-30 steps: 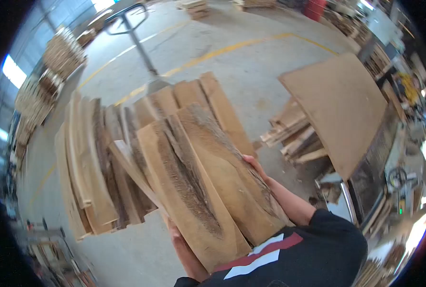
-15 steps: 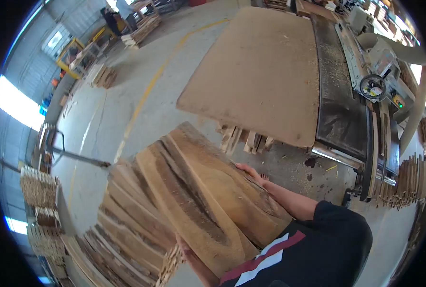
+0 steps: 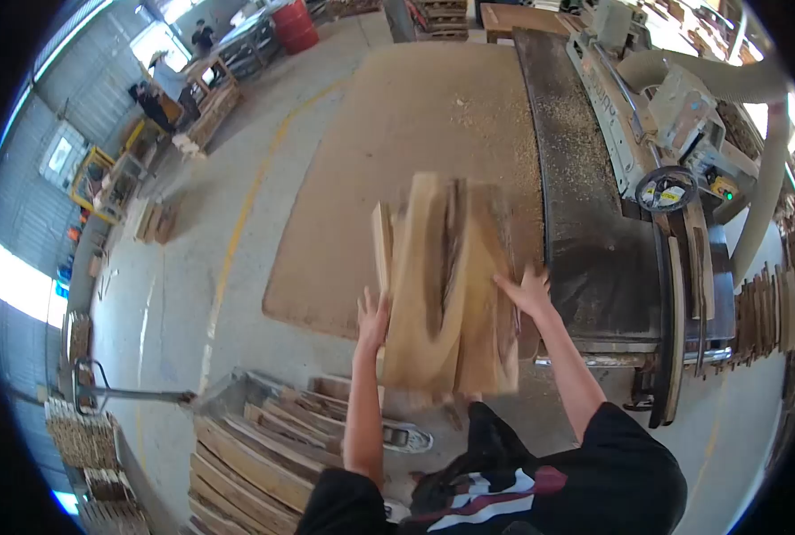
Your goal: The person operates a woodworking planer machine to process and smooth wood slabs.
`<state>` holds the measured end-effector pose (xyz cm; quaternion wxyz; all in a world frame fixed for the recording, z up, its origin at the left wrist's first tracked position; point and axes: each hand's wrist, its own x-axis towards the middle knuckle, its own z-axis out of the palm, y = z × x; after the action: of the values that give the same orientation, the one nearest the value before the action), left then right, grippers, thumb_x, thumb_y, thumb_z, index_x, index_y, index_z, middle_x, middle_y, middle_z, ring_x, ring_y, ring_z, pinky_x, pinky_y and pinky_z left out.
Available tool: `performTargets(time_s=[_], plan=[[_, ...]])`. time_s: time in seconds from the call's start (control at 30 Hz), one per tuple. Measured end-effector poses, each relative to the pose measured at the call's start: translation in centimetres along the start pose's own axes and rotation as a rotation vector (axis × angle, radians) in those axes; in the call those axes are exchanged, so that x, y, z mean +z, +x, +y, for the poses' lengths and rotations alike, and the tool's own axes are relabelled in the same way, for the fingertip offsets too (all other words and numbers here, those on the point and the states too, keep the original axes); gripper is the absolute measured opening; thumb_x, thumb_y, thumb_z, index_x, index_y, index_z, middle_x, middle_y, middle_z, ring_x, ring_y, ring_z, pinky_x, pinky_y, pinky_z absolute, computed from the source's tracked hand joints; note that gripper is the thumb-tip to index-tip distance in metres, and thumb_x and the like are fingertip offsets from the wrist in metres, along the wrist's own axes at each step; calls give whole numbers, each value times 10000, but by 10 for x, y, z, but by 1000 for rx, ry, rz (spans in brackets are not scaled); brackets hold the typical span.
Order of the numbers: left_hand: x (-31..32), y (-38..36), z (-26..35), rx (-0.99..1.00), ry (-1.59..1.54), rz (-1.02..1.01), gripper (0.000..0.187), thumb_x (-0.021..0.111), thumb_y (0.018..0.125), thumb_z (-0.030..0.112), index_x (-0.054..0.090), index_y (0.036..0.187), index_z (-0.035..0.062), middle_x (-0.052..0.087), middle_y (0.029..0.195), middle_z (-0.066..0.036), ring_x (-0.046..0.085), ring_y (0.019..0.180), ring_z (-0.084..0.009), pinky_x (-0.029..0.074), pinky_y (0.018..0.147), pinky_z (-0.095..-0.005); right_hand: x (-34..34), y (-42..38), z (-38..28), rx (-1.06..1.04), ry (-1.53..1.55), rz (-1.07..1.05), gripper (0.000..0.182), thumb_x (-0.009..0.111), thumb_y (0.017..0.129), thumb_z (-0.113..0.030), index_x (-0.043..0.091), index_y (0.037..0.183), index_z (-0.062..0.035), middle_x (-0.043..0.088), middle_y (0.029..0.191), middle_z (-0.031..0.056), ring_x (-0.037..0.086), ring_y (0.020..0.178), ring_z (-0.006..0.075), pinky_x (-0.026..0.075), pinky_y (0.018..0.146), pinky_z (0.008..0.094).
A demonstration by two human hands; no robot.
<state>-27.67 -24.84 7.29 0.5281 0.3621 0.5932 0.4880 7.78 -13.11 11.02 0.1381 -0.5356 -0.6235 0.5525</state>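
Note:
Over the near edge of the brown table [image 3: 326, 267] is a stack of wooden boards [image 3: 424, 294] with dark grain, blurred by motion. My left hand [image 3: 373, 319] is against the left side of the boards, its fingers spread and pointing up. On the right side my right hand [image 3: 529, 291] rests its thumb on the boards, with the other fingers apart. Whether the boards touch the tabletop cannot be made out. A separate narrow piece of wood [image 3: 382, 245] shows at their left edge.
A saw machine with a handwheel [image 3: 667, 189] stands right of the table, beside a dark sawdust-covered bed [image 3: 598, 259]. Lower left, more boards [image 3: 246, 473] lie stacked on a pallet cart. People [image 3: 167, 80] stand far back left, near a red drum [image 3: 294, 27].
The boards have moved from against my body, up and forward over the table edge. Both hands have gone from wrapping the boards to lying at their sides with fingers apart.

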Motion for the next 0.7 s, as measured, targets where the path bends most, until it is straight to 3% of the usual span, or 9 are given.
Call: performTargets(time_s=[0.07, 0.1, 0.17, 0.2, 0.3, 0.43, 0.5, 0.63, 0.7], plan=[[10, 37, 19, 2, 17, -137, 711, 323, 1076, 534, 323, 1551, 5, 507, 1486, -151, 559, 1286, -300, 469, 1065, -381, 5, 20, -23, -206, -241, 741, 917, 570, 915, -666, 316, 1570, -77, 302, 1562, 313, 223, 1500, 442, 272, 1191, 522], [45, 80, 28, 32, 0, -93, 697, 382, 1063, 509, 342, 1542, 6, 532, 1455, -149, 565, 1274, -283, 472, 1055, -377, -20, 55, -23, -223, -249, 719, 917, 570, 915, -666, 316, 1570, -77, 302, 1562, 313, 223, 1500, 442, 272, 1191, 522], [87, 95, 50, 101, -36, 8, 677, 500, 1035, 461, 379, 1524, 8, 581, 1394, -146, 578, 1249, -251, 478, 1036, -368, -22, 59, -41, -300, -299, 563, 879, 559, 950, -622, 256, 1590, -101, 96, 1635, 294, 82, 1516, 478, 195, 1213, 542], [110, 123, 50, 123, -54, 68, 672, 559, 1022, 437, 398, 1515, 9, 606, 1364, -145, 585, 1237, -234, 481, 1026, -364, -31, 78, -51, -329, -271, 577, 806, 583, 958, -573, 346, 1552, -83, 160, 1622, 304, 149, 1505, 473, 183, 1212, 556], [96, 82, 16, 171, -199, 310, 656, 703, 964, 374, 471, 1479, 39, 663, 1274, -98, 621, 1144, -182, 517, 943, -348, 10, 45, -58, -527, -375, 629, 725, 628, 955, -516, 441, 1492, -67, 217, 1605, 307, 185, 1494, 472, 198, 1201, 572], [76, -86, -74, 327, -338, 749, 476, 665, 980, 406, 620, 1263, 26, 716, 1077, -71, 672, 973, -171, 533, 856, -313, 86, -31, -22, -712, -319, 603, 586, 631, 981, -428, 533, 1398, -27, 278, 1580, 294, 268, 1461, 444, 256, 1196, 558], [105, -142, -103, 285, -252, 1028, 404, 653, 981, 380, 669, 1149, 13, 724, 976, -92, 674, 908, -170, 529, 829, -318, 86, -12, 23, -812, -378, 492, 563, 634, 986, -379, 539, 1365, 27, 355, 1529, 291, 346, 1413, 436, 286, 1184, 535], [154, -300, -233, -60, -71, 1269, 415, 676, 937, 402, 715, 1096, 21, 735, 979, -136, 686, 908, -211, 525, 823, -355, 122, -40, 93, -930, -434, 239, 505, 636, 988, -284, 528, 1350, 51, 469, 1441, 263, 440, 1359, 389, 385, 1121, 514], [188, -292, -230, -221, -86, 1458, 442, 677, 916, 426, 720, 1075, 15, 729, 976, -154, 688, 893, -222, 526, 795, -351, 106, 21, 92, -898, -334, -13, 435, 648, 979, -226, 559, 1318, 31, 456, 1453, 239, 455, 1348, 373, 434, 1080, 491]])
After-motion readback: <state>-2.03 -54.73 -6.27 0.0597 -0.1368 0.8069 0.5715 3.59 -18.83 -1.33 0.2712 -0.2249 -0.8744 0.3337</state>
